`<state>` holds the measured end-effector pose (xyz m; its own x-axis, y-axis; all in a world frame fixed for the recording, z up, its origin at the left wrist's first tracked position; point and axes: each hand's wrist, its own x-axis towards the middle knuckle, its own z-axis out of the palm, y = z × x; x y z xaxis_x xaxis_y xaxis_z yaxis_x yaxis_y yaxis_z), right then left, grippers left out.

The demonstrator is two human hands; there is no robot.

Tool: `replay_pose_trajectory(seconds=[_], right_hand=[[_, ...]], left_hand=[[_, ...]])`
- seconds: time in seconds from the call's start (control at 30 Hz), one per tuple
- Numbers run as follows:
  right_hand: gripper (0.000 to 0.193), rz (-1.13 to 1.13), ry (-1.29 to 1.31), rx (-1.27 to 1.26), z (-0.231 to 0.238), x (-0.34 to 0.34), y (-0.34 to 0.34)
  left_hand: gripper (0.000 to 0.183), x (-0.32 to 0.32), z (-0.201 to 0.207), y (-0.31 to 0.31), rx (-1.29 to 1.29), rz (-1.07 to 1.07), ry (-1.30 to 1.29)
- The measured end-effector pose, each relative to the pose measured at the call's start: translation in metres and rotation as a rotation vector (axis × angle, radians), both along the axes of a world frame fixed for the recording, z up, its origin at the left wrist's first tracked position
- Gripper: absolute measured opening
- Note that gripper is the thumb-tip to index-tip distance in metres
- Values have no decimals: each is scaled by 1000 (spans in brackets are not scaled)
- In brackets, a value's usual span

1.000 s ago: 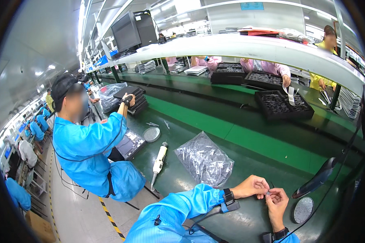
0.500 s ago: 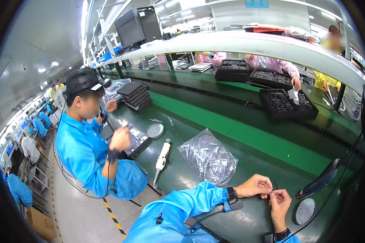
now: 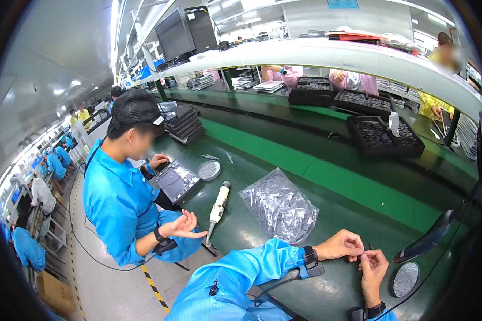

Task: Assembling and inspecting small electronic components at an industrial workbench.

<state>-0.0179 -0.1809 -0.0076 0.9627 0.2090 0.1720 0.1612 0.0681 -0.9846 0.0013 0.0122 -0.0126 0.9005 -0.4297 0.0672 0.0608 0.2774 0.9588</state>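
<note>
My left hand [image 3: 339, 245] and my right hand [image 3: 374, 271] meet over the green bench top at the lower right. Fingers and thumb are pinched together on each. Between the fingertips a thin dark strip [image 3: 368, 244] pokes up, too small to name. Just right of my right hand lies a round dish [image 3: 405, 279] of small silvery pieces. A clear plastic bag [image 3: 281, 207] packed with dark grey pieces rests beyond my left hand. To its left is a white electric screwdriver [image 3: 218, 206], its tip toward the bench edge.
A co-worker in blue [image 3: 124, 187] sits at left by an opened laptop chassis [image 3: 177, 182], near a second round dish [image 3: 209, 170]. A dark handheld device [image 3: 426, 238] with a cable juts in at right. Black trays [image 3: 380, 136] of parts stand beyond, under a white shelf [image 3: 316, 53].
The co-worker has leaned in, one hand now at the chassis, the other lowered palm up near the screwdriver. Across the bench a hand has left the tray. My hands stay pinched together.
</note>
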Motion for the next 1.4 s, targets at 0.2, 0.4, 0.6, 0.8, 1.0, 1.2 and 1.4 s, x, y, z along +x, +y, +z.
replay_pose_trajectory(seconds=[0.2,0.4,0.6,0.8,1.0,1.2,1.4], right_hand=[[9,3,-28,34,6,-5,5],[9,17,5,-23,3,-2,-2],[9,29,5,2,-5,3,0],[12,31,65,-22,-6,2,-4],[12,-18,7,66,-2,4,-1],[11,10,69,71,-8,5,-3],[9,18,42,20,-9,3,-4]], left_hand=[[16,-3,2,1,-61,10,-19],[16,-5,4,0,5,10,-3],[14,0,-1,0,-12,13,-1],[15,-1,-2,0,-4,3,11],[17,-1,0,2,10,-15,-8],[17,-2,3,1,54,7,29],[17,0,-5,1,2,-28,24]])
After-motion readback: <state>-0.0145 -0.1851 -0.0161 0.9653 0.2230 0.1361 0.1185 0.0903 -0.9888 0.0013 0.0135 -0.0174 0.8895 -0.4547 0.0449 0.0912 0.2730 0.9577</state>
